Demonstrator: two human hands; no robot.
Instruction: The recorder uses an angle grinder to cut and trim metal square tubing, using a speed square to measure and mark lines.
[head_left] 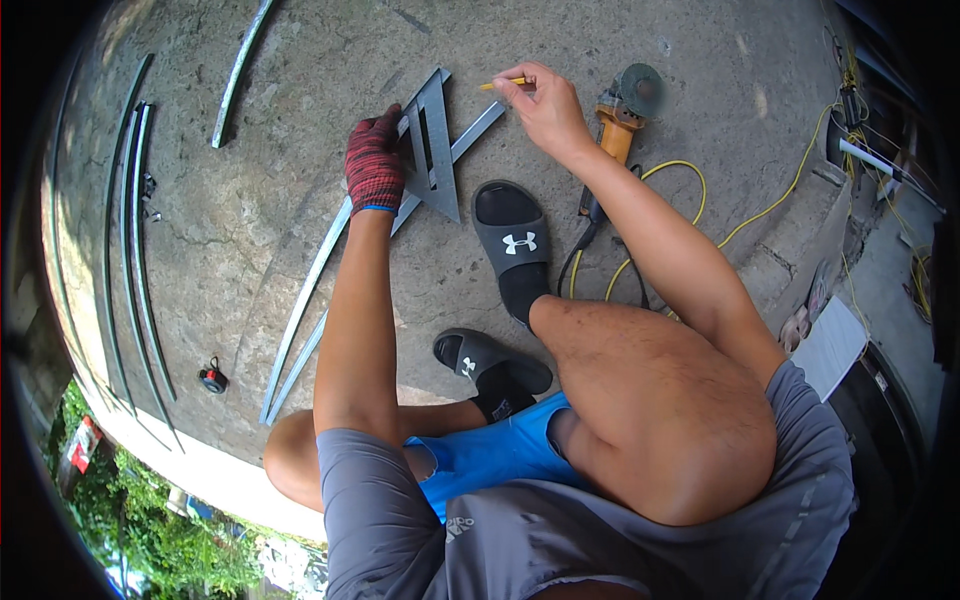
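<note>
My left hand (pixel 375 165), in a red and black knit glove, grips the left edge of a grey triangular speed square (pixel 446 185). Part of its fingers is hidden behind the glove's back. The square lies over two long silvery metal bars. One bar (pixel 480 130) runs out past the square's right side; the other bar (pixel 305 290) passes under my left hand, and both come close together toward the lower left. Bare, my right hand (pixel 550 112) pinches a short yellow pencil (pixel 508 83), its tip pointing left toward the square, apart from it.
An orange angle grinder (pixel 617 130) with a yellow cord (pixel 703 185) lies right of my sandalled foot (pixel 508 230). More metal bars (pixel 128 230) lie at the far left, another bar (pixel 238 75) at the top. A tape measure (pixel 212 376) sits on the concrete floor (pixel 250 240).
</note>
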